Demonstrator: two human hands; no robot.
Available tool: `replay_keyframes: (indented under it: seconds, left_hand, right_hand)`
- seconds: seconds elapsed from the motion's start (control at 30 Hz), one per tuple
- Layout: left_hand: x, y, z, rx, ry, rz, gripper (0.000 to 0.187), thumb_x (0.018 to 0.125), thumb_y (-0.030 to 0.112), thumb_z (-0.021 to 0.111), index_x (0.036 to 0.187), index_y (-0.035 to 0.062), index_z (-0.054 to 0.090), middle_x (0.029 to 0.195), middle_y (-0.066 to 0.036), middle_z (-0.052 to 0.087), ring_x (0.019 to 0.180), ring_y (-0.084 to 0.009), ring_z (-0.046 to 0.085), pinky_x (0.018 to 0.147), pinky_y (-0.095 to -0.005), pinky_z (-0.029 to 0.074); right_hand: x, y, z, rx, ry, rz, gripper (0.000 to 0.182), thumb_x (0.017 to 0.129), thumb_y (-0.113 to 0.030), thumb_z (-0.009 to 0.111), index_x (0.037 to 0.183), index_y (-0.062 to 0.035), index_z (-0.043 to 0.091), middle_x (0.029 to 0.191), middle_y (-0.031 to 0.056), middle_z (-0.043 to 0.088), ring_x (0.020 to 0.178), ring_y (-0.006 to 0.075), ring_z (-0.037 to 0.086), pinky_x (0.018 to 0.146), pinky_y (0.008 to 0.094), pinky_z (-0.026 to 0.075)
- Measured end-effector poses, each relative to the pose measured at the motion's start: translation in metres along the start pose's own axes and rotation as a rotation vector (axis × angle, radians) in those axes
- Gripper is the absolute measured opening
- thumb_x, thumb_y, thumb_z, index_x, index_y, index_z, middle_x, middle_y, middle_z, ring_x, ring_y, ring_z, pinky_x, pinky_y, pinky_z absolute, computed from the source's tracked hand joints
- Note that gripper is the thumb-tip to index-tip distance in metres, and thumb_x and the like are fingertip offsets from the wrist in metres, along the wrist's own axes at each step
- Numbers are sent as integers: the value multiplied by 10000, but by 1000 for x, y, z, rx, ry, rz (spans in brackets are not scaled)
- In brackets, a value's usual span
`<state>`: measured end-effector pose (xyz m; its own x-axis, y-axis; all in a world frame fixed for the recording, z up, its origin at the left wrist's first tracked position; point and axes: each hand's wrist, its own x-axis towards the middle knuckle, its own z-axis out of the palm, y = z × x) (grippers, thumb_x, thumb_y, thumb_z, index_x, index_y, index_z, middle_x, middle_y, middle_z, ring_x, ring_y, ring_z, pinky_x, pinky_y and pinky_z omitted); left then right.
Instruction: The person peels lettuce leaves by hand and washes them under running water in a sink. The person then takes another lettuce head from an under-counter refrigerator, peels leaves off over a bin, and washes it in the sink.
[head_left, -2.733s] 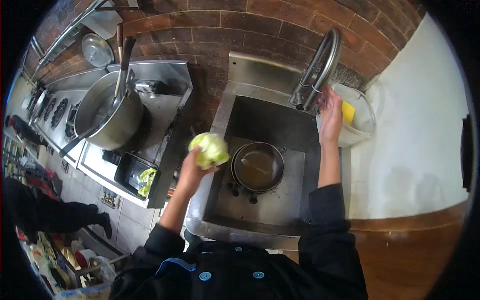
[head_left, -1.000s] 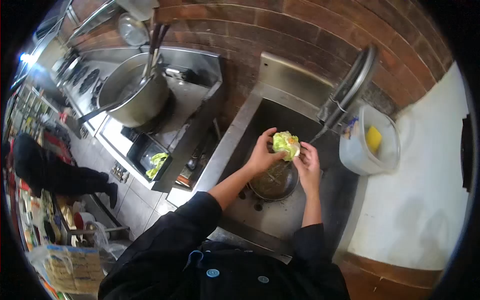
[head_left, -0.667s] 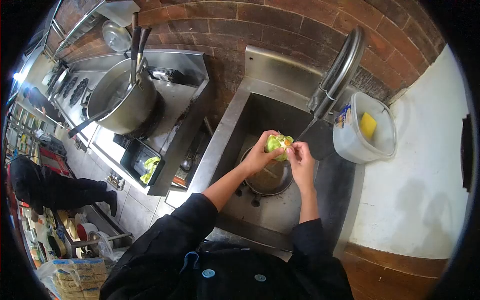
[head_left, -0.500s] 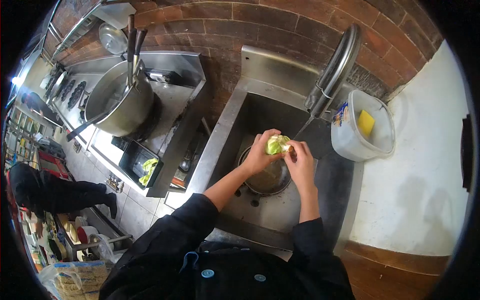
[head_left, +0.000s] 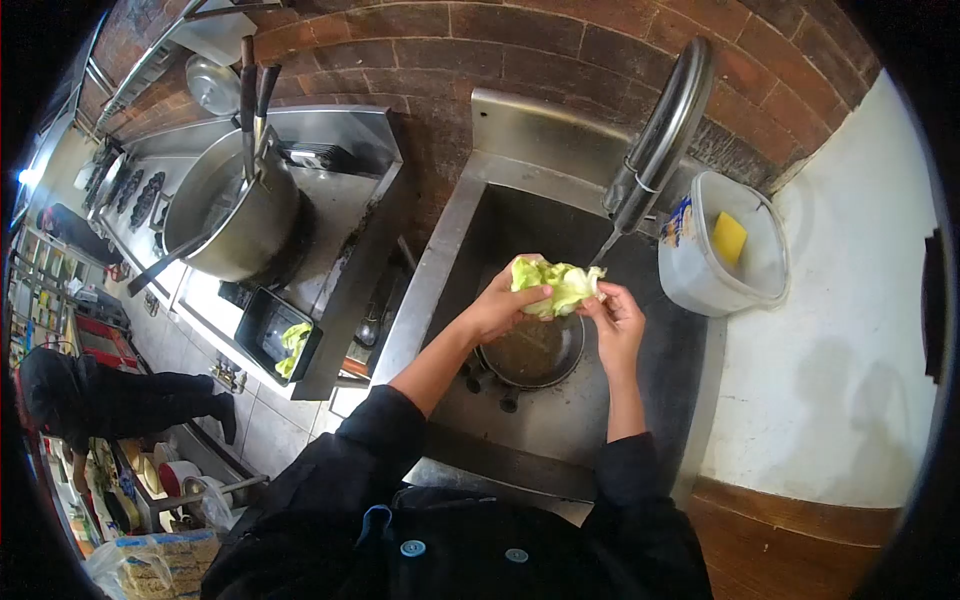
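A pale green lettuce leaf [head_left: 562, 287] is spread between my two hands, above the sink [head_left: 480, 410]. My left hand [head_left: 503, 303] grips its left side, thumb on top. The fingers of my right hand [head_left: 615, 318] pinch its right edge. Just behind the leaf, a thin stream of water falls from the metal faucet [head_left: 668, 135]. Below my hands a round pan [head_left: 535, 355] with murky water sits in the sink, partly hidden by them.
A white bucket [head_left: 690, 260] with a yellow sponge [head_left: 729, 238] stands right of the faucet. On the left are a stove with a large pot [head_left: 240, 230] holding utensils, and a black tray [head_left: 262, 325] with lettuce. A person in dark clothes [head_left: 130, 395] is at far left.
The lettuce, bunched up between my fingers before, is now opened out wider. My right hand has moved slightly right, my left slightly left. The whole view has shifted a little.
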<state>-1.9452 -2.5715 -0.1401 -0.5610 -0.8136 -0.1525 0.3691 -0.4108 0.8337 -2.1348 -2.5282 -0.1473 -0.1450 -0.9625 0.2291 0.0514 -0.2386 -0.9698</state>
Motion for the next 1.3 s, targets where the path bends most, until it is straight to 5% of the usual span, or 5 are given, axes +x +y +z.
replay_keyframes:
  seconds: [0.4,0.77,0.93,1.07,1.3]
  left_hand:
    - [24,-24,3,-339,304,152,411,901,152,588,1247,158,366,1202,-74,502,1078,-236,544,832,-387,511]
    - [54,-12,29,-77,98,-172,433,917,264,527,1302,119,390,1251,-101,493,1124,-236,526,859,-430,515]
    - [71,-22,24,-233,-109,-184,419,889,262,470,1252,54,439,1203,-128,527,1129,-265,520,916,-453,463]
    - [70,-28,22,-426,-252,-154,443,903,329,414,1237,41,460,1196,-128,538,1118,-280,523,968,-473,406]
    - [54,-37,25,-127,-10,-105,404,956,338,364,1243,67,451,1238,-106,514,1076,-250,551,912,-421,460]
  right_hand:
    - [-14,26,-11,461,507,-60,215,875,-53,601,1070,0,527,1047,125,606,929,243,626,845,354,528]
    - [-34,23,-70,955,397,407,221,805,-282,591,915,-101,531,854,74,595,814,290,583,790,508,470]
    - [-30,14,-49,315,306,401,232,787,-49,680,987,-57,561,778,28,567,608,119,557,532,257,476]
    - [-20,-7,-27,65,109,284,498,778,-97,716,1228,-10,525,938,48,613,662,92,562,573,225,460]
    - [-15,5,-10,-432,189,-152,400,729,-67,760,1094,-12,608,937,24,612,672,71,522,606,217,433]
